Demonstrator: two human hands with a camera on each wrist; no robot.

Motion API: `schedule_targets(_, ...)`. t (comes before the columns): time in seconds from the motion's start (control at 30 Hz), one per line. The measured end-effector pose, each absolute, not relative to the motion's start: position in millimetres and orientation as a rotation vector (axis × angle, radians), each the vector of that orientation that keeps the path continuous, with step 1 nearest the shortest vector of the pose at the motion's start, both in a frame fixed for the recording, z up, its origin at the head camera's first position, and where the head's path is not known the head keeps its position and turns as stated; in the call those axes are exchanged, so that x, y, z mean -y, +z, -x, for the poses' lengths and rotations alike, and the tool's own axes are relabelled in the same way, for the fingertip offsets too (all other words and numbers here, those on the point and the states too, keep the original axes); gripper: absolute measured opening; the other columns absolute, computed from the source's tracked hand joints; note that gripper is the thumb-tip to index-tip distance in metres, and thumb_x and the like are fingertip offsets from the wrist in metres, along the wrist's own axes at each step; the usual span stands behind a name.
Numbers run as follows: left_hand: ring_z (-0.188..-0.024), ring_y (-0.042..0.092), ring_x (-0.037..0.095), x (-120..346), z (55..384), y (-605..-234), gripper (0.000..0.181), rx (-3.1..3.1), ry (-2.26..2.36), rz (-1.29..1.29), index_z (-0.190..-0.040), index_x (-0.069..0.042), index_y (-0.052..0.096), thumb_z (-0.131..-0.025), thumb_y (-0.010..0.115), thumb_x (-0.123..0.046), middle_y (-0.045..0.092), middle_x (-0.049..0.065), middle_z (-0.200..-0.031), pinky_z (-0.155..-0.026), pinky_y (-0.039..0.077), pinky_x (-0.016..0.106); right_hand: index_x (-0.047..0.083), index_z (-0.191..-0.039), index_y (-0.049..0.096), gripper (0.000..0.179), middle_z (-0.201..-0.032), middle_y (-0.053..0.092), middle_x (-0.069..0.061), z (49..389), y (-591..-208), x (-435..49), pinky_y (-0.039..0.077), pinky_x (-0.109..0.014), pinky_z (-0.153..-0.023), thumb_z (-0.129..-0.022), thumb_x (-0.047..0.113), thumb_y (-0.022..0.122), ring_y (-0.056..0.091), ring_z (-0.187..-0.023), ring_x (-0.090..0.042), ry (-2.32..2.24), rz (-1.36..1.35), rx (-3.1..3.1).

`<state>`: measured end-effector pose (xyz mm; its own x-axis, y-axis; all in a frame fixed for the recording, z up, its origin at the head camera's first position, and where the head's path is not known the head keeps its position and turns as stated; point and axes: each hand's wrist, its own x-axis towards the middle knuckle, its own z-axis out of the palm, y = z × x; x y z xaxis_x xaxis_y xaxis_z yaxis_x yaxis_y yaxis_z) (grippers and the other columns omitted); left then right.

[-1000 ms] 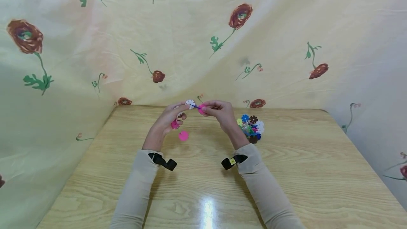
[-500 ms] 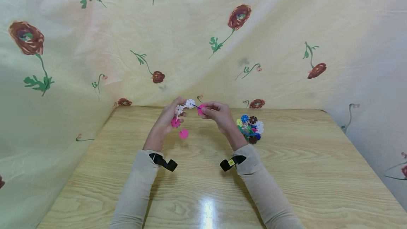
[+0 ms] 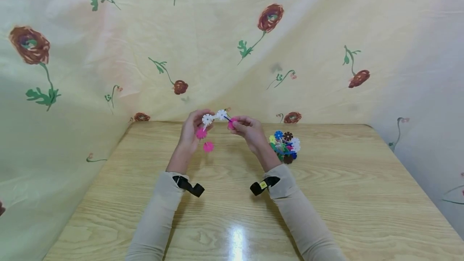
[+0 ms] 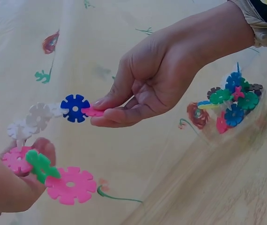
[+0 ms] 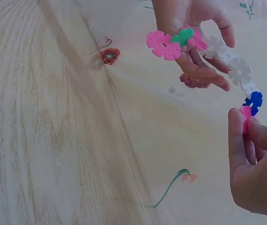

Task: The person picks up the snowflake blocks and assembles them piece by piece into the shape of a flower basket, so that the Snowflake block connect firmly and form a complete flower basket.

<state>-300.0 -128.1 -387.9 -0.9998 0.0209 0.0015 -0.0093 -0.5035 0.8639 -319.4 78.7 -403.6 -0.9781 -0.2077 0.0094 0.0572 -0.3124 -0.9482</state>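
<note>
A curved chain of interlocking plastic snowflake discs hangs in the air between the two hands. At its right end the right hand (image 3: 251,131) pinches a pink disc (image 5: 246,115) between thumb and fingers. Beside that come a blue disc (image 4: 75,108) and several white discs (image 3: 207,119). Farther along, a pink disc (image 4: 17,159), a green disc (image 4: 42,166) and a last pink disc (image 4: 72,185) dangle. The left hand (image 3: 189,131) is behind the white and pink discs, its fingers and thumb apart in the right wrist view; whether it touches the chain is unclear.
A pile of multicoloured snowflake discs (image 3: 284,148) lies on the wooden table (image 3: 344,196), to the right of the right forearm. Flowered cloth (image 3: 217,51) hangs behind the table's far edge and on both sides.
The left thumb has come off the white disc and the left hand has opened behind the chain. The chain's white and pink discs have risen slightly; the right hand keeps its pinch.
</note>
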Motion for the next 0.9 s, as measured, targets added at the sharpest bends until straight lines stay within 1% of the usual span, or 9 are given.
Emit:
schedule_targets(0.1,-0.105,0.069,0.016,130,300,-388,0.03,-1.58,2.61,-0.07,-0.122,-0.008,0.065,-0.106,0.049,-0.028,0.072,-0.002,-0.107,-0.103,0.052,0.038,0.0,-0.107,0.065,0.009,-0.091,0.071,-0.004,321,-403,-81,0.061,-0.022,-0.076,-0.1,-0.003,0.06,0.073,-0.08,-0.013,-2.463,0.173,-1.69)
schedule_targets(0.17,-0.117,0.066,0.023,131,300,-389,0.031,-1.626,2.528,-0.096,-0.13,-0.01,0.06,-0.106,0.05,-0.027,0.071,-0.001,-0.111,-0.107,0.049,0.041,0.002,-0.105,0.065,0.009,-0.09,0.07,-0.005,322,-401,-83,0.061,-0.022,-0.075,-0.099,-0.003,0.06,0.072,-0.079,-0.013,-2.503,0.162,-1.662)
schedule_targets(0.27,-0.134,0.057,0.031,133,301,-391,0.041,-1.725,2.395,-0.138,-0.144,-0.011,0.05,-0.106,0.052,-0.026,0.068,0.003,-0.126,-0.107,0.047,0.04,0.003,-0.102,0.066,0.01,-0.089,0.07,-0.004,323,-398,-87,0.061,-0.022,-0.074,-0.098,-0.005,0.06,0.072,-0.077,-0.013,-2.566,0.139,-1.624)
schedule_targets(0.33,-0.139,0.053,0.034,134,301,-392,0.047,-1.77,2.327,-0.16,-0.151,-0.014,0.044,-0.106,0.054,-0.024,0.063,0.009,-0.139,-0.105,0.048,0.036,0.004,-0.1,0.066,0.011,-0.088,0.07,-0.004,324,-395,-91,0.061,-0.022,-0.073,-0.099,-0.005,0.059,0.073,-0.077,-0.014,-2.603,0.124,-1.601)
schedule_targets(0.43,-0.132,0.06,0.029,134,301,-395,0.052,-1.793,2.276,-0.183,-0.154,-0.015,0.042,-0.104,0.058,-0.018,0.054,0.016,-0.15,-0.101,0.053,0.032,0.005,-0.098,0.067,0.013,-0.088,0.07,-0.004,326,-393,-96,0.061,-0.022,-0.073,-0.099,-0.005,0.059,0.074,-0.077,-0.014,-2.647,0.091,-1.567)
schedule_targets(0.53,-0.115,0.069,0.021,133,302,-399,0.056,-1.783,2.273,-0.186,-0.154,-0.014,0.041,-0.102,0.061,-0.007,0.051,0.021,-0.151,-0.097,0.057,0.031,0.006,-0.098,0.068,0.012,-0.089,0.07,-0.005,330,-392,-102,0.062,-0.022,-0.074,-0.099,-0.004,0.06,0.075,-0.079,-0.015,-2.672,0.07,-1.542)
schedule_targets(0.63,-0.101,0.073,0.014,130,303,-403,0.062,-1.759,2.281,-0.166,-0.155,-0.01,0.039,-0.098,0.061,0.003,0.05,0.024,-0.15,-0.102,0.055,0.038,0.005,-0.1,0.068,0.011,-0.09,0.07,-0.005,333,-392,-105,0.061,-0.022,-0.075,-0.099,-0.003,0.061,0.075,-0.08,-0.016,-2.686,0.052,-1.522)
schedule_targets(0.77,-0.094,0.075,0.015,124,306,-408,0.063,-1.716,2.314,-0.125,-0.152,-0.007,0.04,-0.095,0.062,0.01,0.052,0.027,-0.148,-0.105,0.052,0.044,0.005,-0.1,0.067,0.011,-0.09,0.07,-0.005,336,-392,-108,0.061,-0.022,-0.075,-0.098,-0.004,0.06,0.075,-0.08,-0.016,-2.703,0.045,-1.481)
schedule_targets(0.9,-0.095,0.076,0.019,119,307,-409,0.057,-1.671,2.378,-0.083,-0.148,-0.005,0.044,-0.096,0.061,0.011,0.059,0.027,-0.14,-0.101,0.054,0.04,0.005,-0.098,0.067,0.013,-0.088,0.07,-0.005,338,-391,-109,0.061,-0.022,-0.075,-0.098,-0.005,0.06,0.075,-0.08,-0.016,-2.729,0.03,-1.446)
